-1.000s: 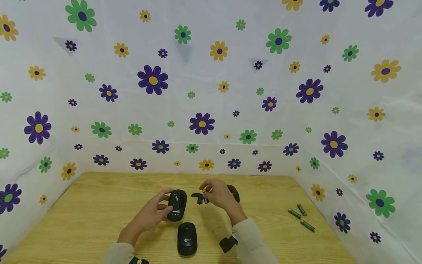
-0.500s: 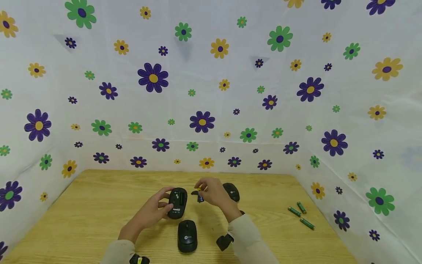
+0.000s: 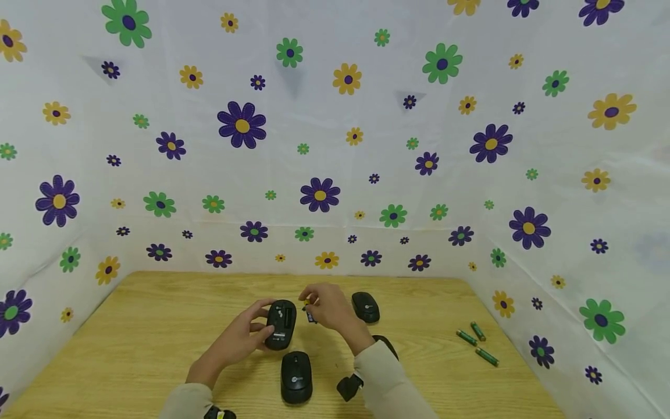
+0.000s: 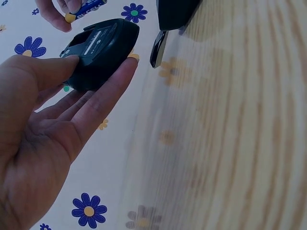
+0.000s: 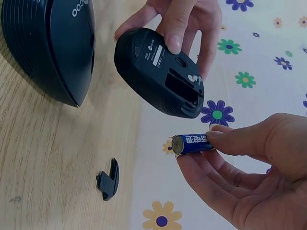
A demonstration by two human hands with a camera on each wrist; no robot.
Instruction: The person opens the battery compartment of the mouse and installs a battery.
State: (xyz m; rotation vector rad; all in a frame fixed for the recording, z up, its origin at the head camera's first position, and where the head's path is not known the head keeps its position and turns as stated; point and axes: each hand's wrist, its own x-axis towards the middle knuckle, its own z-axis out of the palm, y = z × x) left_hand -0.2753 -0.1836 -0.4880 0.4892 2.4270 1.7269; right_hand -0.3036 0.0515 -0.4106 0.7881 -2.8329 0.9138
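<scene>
Holding the mouse [image 3: 281, 326] underside out between thumb and fingers, the left hand [image 3: 245, 336] in the head view sits near the right hand [image 3: 331, 305], which pinches a blue battery [image 3: 311, 318]. Left wrist view: battery beyond the mouse's far end, gap hard to judge from here. Right wrist view: slot [image 5: 181, 89] uncovered and unfilled, cover [image 5: 108, 179] off on the table [image 5: 48, 167], battery in the right hand's grip, near but apart from the mouse; insertion and closing judged not yet done.

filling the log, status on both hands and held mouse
Left hand grips computer mouse, battery slot open. Right hand pinches blue battery, apart from slot. Nothing visible between them.
</scene>
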